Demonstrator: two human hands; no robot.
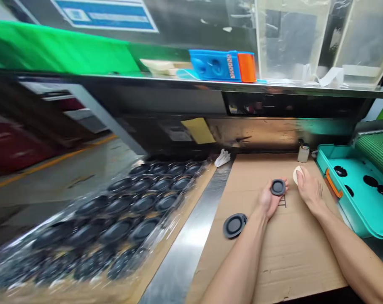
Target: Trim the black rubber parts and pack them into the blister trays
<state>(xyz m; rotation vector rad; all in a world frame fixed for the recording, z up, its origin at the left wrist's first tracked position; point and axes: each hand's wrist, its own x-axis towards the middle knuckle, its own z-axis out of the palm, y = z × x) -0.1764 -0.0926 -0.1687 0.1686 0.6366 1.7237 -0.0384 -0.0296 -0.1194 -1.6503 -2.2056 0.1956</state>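
Observation:
My left hand holds a small dark grey round part with a raised rim, its face turned up, above the cardboard sheet. To its right, my right hand is closed on a pale cream pad; its exact kind I cannot make out, perhaps cloth or sponge. The pad and the round part are apart. A larger dark grey round part with a small tab lies on the cardboard, left of my left forearm.
A plastic-covered tray of several dark round parts stands left. A teal bin with several black discs is at right. A small bottle and crumpled white item sit behind. A shelf crosses above.

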